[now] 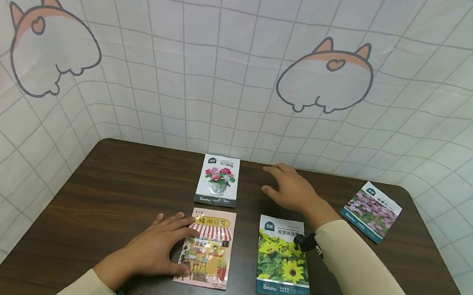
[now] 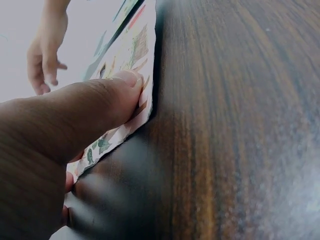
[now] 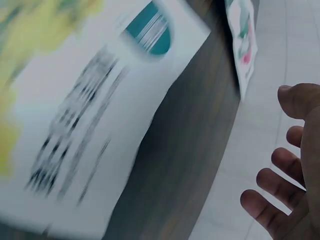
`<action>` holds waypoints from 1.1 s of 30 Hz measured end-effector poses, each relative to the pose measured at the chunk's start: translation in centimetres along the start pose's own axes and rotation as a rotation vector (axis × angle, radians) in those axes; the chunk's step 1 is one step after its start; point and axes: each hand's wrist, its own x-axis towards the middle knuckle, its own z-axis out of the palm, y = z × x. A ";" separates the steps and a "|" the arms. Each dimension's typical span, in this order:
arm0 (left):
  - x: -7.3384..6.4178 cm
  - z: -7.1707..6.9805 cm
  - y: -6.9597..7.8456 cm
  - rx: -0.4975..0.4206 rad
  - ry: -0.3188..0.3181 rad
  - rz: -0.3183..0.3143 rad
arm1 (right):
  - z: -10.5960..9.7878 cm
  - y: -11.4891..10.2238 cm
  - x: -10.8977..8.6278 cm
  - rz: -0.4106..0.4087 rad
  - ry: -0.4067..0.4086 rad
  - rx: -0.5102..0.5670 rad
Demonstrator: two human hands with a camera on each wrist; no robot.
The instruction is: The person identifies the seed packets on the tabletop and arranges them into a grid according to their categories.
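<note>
My left hand (image 1: 157, 248) rests at the left side of a pink seed packet (image 1: 216, 262) with a striped awning picture, fingers spread and fairly straight. Its thumb (image 2: 112, 97) touches the packet's edge in the left wrist view. Held out over the table's far side, my right hand (image 1: 291, 188) has loosely extended fingers and nothing in it. To its left lies a white packet (image 1: 217, 182) with pink flowers in a pot. Below the right wrist is a yellow-flower packet (image 1: 282, 264), large and blurred in the right wrist view.
A purple-flower packet (image 1: 371, 211) lies tilted near the right end of the dark wooden table (image 1: 128, 174). White grid-patterned fabric (image 1: 226, 83) with cartoon corgi shapes rises behind the table and at its sides.
</note>
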 end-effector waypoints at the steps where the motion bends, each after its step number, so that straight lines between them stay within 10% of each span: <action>1: 0.0 0.0 0.0 0.000 0.002 0.001 | -0.1 0.5 -0.4 0.010 0.000 0.000; 33: -0.1 0.1 0.0 0.005 -0.008 0.001 | -1.6 16.7 -16.6 0.295 0.107 -0.003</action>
